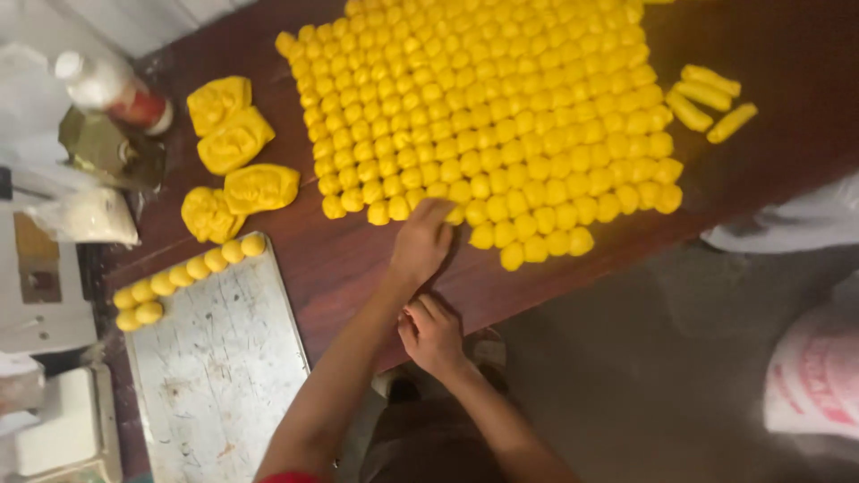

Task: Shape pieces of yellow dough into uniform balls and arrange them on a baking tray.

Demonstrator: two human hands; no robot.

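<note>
- Left hand [420,241]: fingers curled onto the near edge of the yellow dough-ball block [488,116], touching one ball.
- Right hand [432,335]: loosely cupped at the wooden table [358,259] edge below the block; whether it holds anything cannot be told.
- Metal tray [219,358]: left of the block, bearing a ball row.

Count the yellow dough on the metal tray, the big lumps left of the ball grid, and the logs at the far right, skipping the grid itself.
Balls on the tray: 9
Big lumps: 4
Logs: 4
Total: 17
The left hand touches the grid's near edge; the right hand holds nothing visible.
</note>
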